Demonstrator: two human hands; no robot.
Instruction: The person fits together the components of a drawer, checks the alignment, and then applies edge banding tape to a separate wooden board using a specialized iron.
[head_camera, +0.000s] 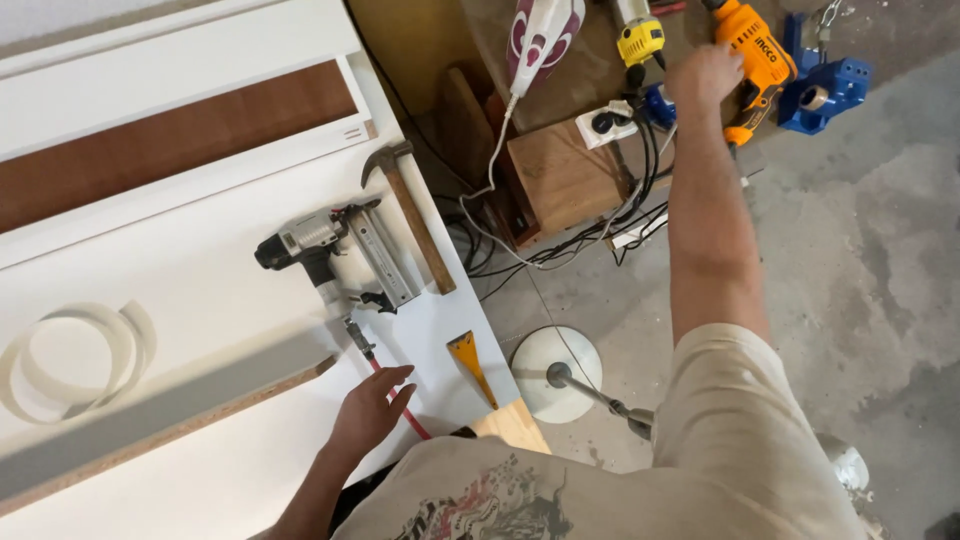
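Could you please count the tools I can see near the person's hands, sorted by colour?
Orange/yellow: 3 – orange drill at the right hand, yellow tool, yellow scraper
Grey/black: 1 – nail gun above the left hand
Wood-handled: 1 – hammer
Blue: 1 – blue jig
Total: 6

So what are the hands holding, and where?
The right hand is on the orange drill near its handle; a full grip cannot be told. The left hand holds nothing, resting by the red hose.
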